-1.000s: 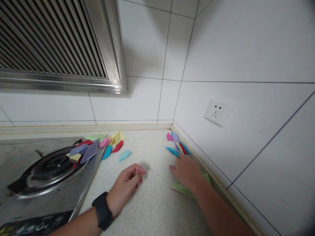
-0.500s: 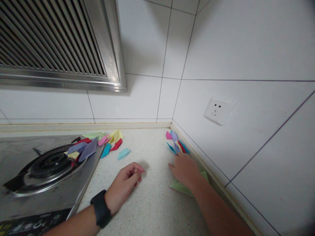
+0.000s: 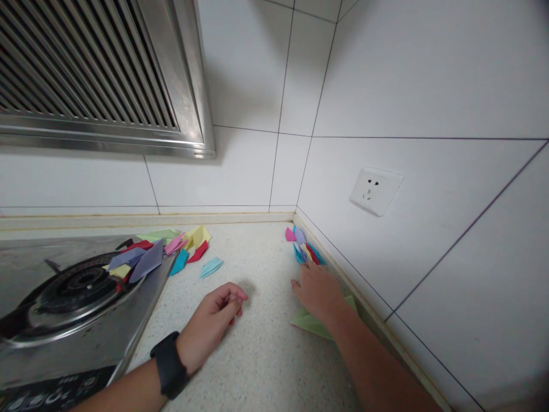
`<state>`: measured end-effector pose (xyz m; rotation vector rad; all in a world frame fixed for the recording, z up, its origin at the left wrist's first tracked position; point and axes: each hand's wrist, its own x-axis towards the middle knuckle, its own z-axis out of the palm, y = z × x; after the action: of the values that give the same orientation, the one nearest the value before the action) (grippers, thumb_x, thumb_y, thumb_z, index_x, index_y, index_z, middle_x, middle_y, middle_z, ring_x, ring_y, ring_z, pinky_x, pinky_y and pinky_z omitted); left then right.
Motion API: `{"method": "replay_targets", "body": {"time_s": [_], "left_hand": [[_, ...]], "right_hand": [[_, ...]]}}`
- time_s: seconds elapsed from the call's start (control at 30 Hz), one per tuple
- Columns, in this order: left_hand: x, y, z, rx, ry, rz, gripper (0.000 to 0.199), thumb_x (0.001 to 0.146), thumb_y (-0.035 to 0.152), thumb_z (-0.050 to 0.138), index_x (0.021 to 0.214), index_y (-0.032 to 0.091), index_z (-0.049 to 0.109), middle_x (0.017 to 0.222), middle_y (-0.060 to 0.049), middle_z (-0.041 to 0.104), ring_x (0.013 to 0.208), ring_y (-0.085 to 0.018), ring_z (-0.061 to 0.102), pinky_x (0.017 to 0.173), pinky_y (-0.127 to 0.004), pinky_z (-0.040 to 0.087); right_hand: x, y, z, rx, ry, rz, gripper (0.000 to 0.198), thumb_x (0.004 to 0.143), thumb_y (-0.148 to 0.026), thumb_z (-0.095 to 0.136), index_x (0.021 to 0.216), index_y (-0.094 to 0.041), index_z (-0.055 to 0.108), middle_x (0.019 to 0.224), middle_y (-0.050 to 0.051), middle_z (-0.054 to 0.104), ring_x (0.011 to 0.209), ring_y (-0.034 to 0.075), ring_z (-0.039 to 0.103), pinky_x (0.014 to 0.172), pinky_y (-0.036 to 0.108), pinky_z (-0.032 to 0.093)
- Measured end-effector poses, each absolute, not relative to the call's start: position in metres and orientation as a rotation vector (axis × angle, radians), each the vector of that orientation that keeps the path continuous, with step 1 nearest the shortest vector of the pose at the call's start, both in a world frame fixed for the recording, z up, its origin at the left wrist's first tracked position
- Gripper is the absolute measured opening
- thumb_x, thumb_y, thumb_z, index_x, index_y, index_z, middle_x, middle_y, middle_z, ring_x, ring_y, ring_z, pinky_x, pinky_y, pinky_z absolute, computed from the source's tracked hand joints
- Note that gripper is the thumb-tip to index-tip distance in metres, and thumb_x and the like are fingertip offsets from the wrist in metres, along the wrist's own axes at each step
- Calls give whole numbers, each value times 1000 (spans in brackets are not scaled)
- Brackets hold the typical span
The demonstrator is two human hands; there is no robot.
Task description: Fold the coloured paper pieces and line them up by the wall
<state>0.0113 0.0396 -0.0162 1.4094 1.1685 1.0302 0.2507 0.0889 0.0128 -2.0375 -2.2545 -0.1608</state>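
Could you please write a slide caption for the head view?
Right hand at colourful folded papers along the wall; left hand, loosely curled, over the speckled countertop.

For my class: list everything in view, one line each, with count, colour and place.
range hood: one, silver, upper left
wall tiles: several, white, back and right
wall socket: one, white, right side
worktop: one, pale speckled, centre
upstand: one, cream, along worktop edges
stove: one, silver, lower left
burner: one, black, on stove
left papers: several, mixed colours, on stove and worktop
loose paper: one, light blue, beside left papers
corner papers: several, pink, purple, blue, yellow, red, right corner
green paper: one, light green, right side, partly covered
wristband: one, black, left wrist
left grip: one, bare, loosely curled over worktop
right grip: one, bare, fingertips at corner papers
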Motion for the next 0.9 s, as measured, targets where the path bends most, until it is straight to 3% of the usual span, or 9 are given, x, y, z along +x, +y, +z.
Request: {"method": "replay_targets", "body": {"time_s": [0.23,0.9], "left_hand": [[11,40,-17,1393,1154,1023,23,82,38,53,89,17,59,63,3,51,53,-9,40,50,-20,29],[12,38,-14,1412,1167,980,26,81,41,54,90,17,60,65,3,51,55,-11,42,52,-22,30]], "right_hand": [[250,89,13,-2061,-2239,-119,39,87,-36,47,114,-11,58,124,21,55,111,31,55,89,43,42],[254,89,11,-2083,-2242,-144,36,87,-40,49,109,-13,60,117,19,60,107,31,56,86,42,43]]}}
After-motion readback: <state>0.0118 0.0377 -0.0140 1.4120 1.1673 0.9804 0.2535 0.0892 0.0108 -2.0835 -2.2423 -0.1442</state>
